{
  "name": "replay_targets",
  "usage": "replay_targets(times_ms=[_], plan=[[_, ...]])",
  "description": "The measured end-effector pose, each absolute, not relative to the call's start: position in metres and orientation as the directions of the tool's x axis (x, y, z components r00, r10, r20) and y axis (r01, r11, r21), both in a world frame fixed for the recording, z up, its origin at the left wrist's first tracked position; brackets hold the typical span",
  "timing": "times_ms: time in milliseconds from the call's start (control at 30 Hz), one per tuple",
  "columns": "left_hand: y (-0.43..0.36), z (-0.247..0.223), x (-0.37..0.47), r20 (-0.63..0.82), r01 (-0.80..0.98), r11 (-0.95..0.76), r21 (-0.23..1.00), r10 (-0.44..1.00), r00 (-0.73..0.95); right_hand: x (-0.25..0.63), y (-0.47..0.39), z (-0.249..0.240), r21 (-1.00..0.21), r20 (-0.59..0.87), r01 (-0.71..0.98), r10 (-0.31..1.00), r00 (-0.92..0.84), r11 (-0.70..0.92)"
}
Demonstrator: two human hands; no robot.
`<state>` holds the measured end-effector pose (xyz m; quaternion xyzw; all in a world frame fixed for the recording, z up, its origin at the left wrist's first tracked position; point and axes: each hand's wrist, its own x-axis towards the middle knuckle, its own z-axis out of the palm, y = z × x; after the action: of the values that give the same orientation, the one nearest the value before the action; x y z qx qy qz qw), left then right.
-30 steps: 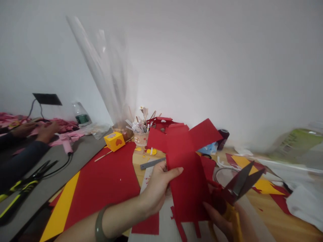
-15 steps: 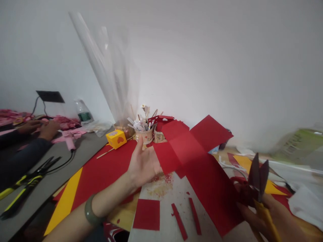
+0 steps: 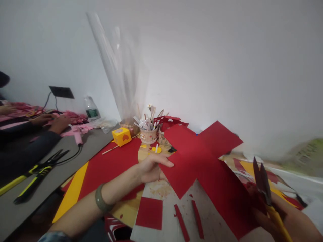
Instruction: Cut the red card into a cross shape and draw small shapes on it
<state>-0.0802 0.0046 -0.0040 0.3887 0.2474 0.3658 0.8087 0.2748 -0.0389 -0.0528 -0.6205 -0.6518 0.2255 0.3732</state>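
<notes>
A large cross-shaped piece of red paper (image 3: 199, 151) is held up in front of me. Its left arm is pinched by my left hand (image 3: 152, 168), thumb on top and fingers underneath; a green bangle (image 3: 102, 198) circles that wrist. At the lower right my right hand (image 3: 287, 215) is closed around yellow-handled scissors (image 3: 262, 181), blades pointing up and slightly parted. The paper's lower right end also reaches this hand, whose fingers are partly in shadow. Below lie a red paper square (image 3: 149, 213) and two narrow red strips (image 3: 181, 223) on a pale board (image 3: 161, 235).
Behind stand a cup of sticks (image 3: 148, 134), a yellow box (image 3: 121, 136) and a clear plastic roll (image 3: 113, 70). Red sheets (image 3: 108, 168) lie left. Pliers (image 3: 42, 171), a pink glue gun (image 3: 77, 134) and a co-worker's hands (image 3: 59, 122) are on the grey table.
My left hand has gone from open-palmed beside the paper to pinching its left arm. The cross has turned flatter toward me, and the view has shifted slightly left.
</notes>
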Motion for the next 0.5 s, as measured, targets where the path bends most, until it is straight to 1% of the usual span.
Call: replay_targets(times_ms=[67,133,167,233,267,300,333,367,433,500], plan=[[0.006,-0.001,-0.081,-0.097,-0.367,0.416,0.832,0.76,0.642,0.282,-0.039,-0.054,-0.773,0.173,0.63,0.981,0.09,0.078],[0.007,0.003,-0.079,-0.07,-0.344,0.392,0.853,0.74,0.668,0.285,-0.041,-0.055,-0.776,0.19,0.628,0.972,0.136,0.064],[0.007,0.006,-0.078,-0.055,-0.314,0.376,0.872,0.712,0.701,0.286,-0.042,-0.055,-0.796,0.191,0.601,0.97,0.147,0.066],[0.005,0.009,-0.077,-0.065,-0.183,0.344,0.921,0.597,0.8,0.285,-0.044,-0.056,-0.861,0.145,0.506,0.981,0.127,0.062],[0.004,0.01,-0.076,-0.097,-0.099,0.323,0.941,0.539,0.837,0.284,-0.045,-0.056,-0.882,0.121,0.469,0.985,0.122,0.05],[0.002,0.01,-0.075,-0.134,-0.032,0.303,0.952,0.511,0.849,0.284,-0.045,-0.056,-0.89,0.106,0.454,0.987,0.124,0.039],[0.001,0.009,-0.074,-0.166,0.006,0.292,0.956,0.525,0.835,0.283,-0.045,-0.056,-0.888,0.102,0.459,0.987,0.127,0.032],[0.0,0.007,-0.072,-0.182,0.007,0.292,0.956,0.578,0.796,0.283,-0.045,-0.055,-0.881,0.106,0.472,0.986,0.128,0.034],[0.0,0.003,-0.067,-0.179,-0.051,0.292,0.955,0.705,0.686,0.283,-0.044,-0.053,-0.881,0.12,0.47,0.986,0.114,0.053],[0.0,0.001,-0.061,-0.167,-0.115,0.294,0.949,0.777,0.607,0.282,-0.043,-0.051,-0.892,0.13,0.445,0.988,0.086,0.079]])
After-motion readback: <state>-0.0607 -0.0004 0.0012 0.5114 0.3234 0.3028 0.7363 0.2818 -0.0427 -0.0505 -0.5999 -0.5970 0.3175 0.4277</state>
